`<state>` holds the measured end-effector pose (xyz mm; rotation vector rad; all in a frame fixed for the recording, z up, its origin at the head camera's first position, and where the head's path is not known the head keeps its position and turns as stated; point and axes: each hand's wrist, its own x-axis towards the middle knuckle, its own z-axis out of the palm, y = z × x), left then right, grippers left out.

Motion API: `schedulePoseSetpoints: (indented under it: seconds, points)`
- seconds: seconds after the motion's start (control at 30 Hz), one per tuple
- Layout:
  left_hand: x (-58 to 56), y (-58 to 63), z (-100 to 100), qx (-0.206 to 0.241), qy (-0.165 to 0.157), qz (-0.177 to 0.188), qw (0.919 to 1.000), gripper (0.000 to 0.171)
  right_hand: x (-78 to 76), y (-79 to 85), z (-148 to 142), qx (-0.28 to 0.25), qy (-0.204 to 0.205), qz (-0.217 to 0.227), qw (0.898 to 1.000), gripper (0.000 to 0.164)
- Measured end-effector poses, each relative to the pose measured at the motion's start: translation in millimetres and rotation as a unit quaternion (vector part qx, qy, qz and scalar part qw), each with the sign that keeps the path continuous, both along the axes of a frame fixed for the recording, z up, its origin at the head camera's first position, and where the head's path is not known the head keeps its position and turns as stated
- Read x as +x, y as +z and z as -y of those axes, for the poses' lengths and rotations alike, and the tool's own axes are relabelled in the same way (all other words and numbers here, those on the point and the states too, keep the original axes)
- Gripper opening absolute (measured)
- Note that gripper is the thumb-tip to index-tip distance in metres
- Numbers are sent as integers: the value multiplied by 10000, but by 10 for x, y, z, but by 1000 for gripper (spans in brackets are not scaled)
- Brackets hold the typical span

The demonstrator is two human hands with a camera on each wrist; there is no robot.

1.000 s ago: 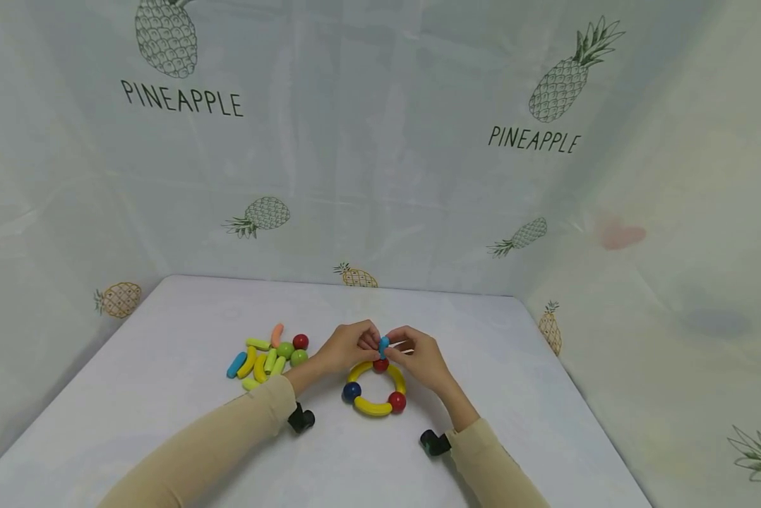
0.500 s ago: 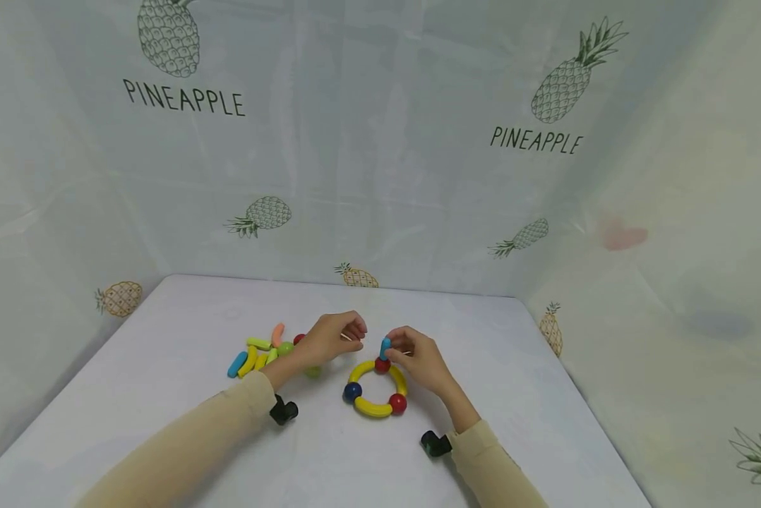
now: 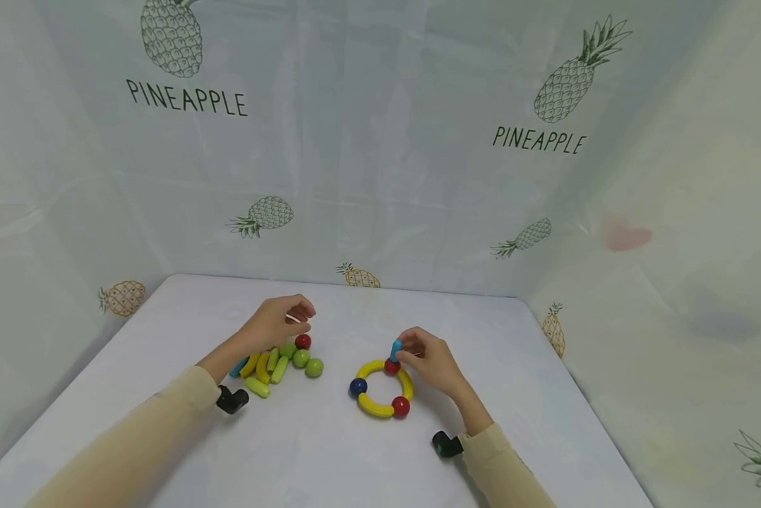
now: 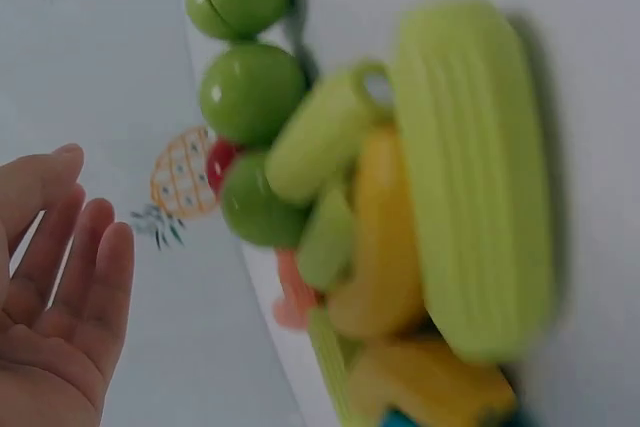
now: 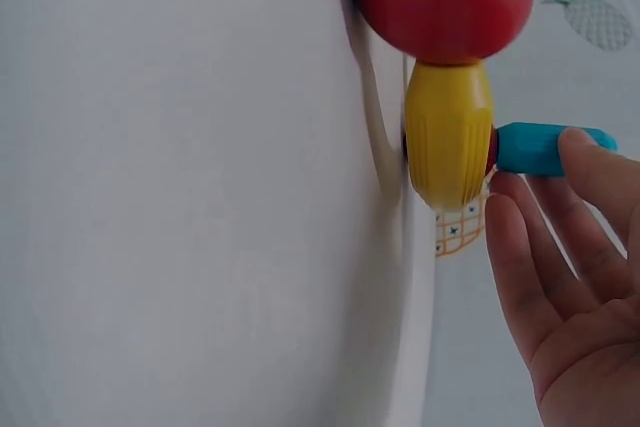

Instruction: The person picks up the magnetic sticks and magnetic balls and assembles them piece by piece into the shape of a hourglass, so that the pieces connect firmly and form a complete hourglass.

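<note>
Atop the far red ball [image 3: 391, 367] of a ring on the table [image 3: 342, 458], a blue stick [image 3: 396, 351] stands roughly upright, its lower end against the ball. It sits at the fingertips of the right hand [image 3: 431, 360], which pinches it from the right; in the right wrist view the thumb lies across its upper part, well clear of the palm, while the fingers' contact behind is partly hidden. Around the ring, three curved yellow pieces [image 3: 375, 406] join that ball to a dark blue ball [image 3: 358, 386] on the left and a second red ball [image 3: 401, 406] at the near right.

Well to the left, the left hand [image 3: 282, 321] hangs above a pile, fingers loosely bent, thumb apart, holding nothing. Beneath and beside it lie green balls [image 3: 314, 367], a loose red ball [image 3: 302, 341], yellow bananas [image 3: 262, 367] and light green pieces [image 3: 257, 386]. Behind the table hangs a pineapple-printed sheet [image 3: 380, 176].
</note>
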<state>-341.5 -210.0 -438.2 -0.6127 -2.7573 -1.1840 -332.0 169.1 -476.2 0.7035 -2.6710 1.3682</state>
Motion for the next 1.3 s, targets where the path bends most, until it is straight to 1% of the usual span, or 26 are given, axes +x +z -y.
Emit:
schedulePoseSetpoints:
  seconds: [0.07,0.17,0.27,0.37,0.4,0.5,0.6,0.73,0.83,1.0,1.13,1.3]
  points:
    - [26,-14,137,-72,66,3,10000,24,-1,7,-34,31,-4,34,10000,24]
    - [99,-45,309,-171,152,-66,9997,24,-1,22,-88,51,42,92,9999,23]
    - [182,-104,440,-284,95,-188,9994,23,-1,33,-128,54,95,110,9999,23]
    - [275,-158,521,-349,-58,-189,9992,24,-7,31,-156,40,174,84,9998,23]
    - [305,-172,538,-346,-103,-172,9992,25,-10,28,-163,21,220,72,9997,23]
    - [387,-211,563,-338,-101,-71,9994,25,-16,19,-176,-13,304,75,9995,23]
    - [440,-243,555,-373,-118,20,9992,25,-18,11,-186,-24,295,105,9995,23]
    - [477,-274,520,-496,-206,123,9985,29,-25,4,-194,-45,266,144,9995,23]
    - [489,-293,499,-662,-202,185,9974,31,-35,0,-190,-76,293,151,9994,23]
    - [509,-305,527,-942,-265,143,9951,31,-44,-8,-178,-46,249,166,9995,24]
    - [553,-304,605,-1019,-502,122,9934,29,-42,-8,-170,-30,254,196,9995,24]
    - [618,-299,671,-993,-956,111,9904,27,-44,-4,-176,11,224,183,9996,24]
